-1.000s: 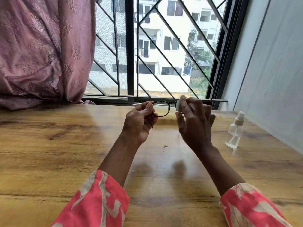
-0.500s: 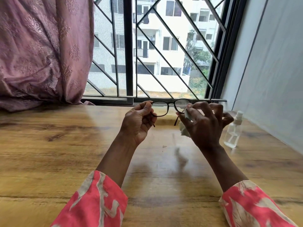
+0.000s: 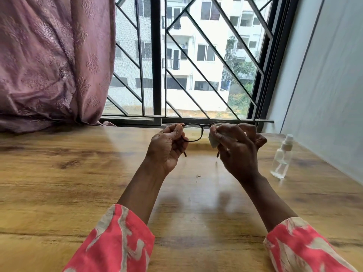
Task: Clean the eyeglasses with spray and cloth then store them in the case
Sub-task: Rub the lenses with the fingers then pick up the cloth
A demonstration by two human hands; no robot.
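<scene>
Black-framed eyeglasses (image 3: 194,132) are held up above the wooden table (image 3: 78,183), near the window sill. My left hand (image 3: 167,148) pinches the frame at its left end. My right hand (image 3: 235,150) grips a small white cloth (image 3: 213,141) folded over the right lens, which is hidden by the fingers and the cloth. Both temple tips hang down below the hands. A clear spray bottle (image 3: 281,157) with a white nozzle stands upright on the table to the right of my right hand. No case is in view.
A pink curtain (image 3: 51,61) bunches on the table at the back left. A black window grille (image 3: 157,61) runs along the far edge, and a pale wall (image 3: 330,85) closes the right side just behind the bottle.
My right hand has closed the cloth back over the right lens, which showed half a second ago. The left hand keeps its hold, and the glasses stay at about the same height.
</scene>
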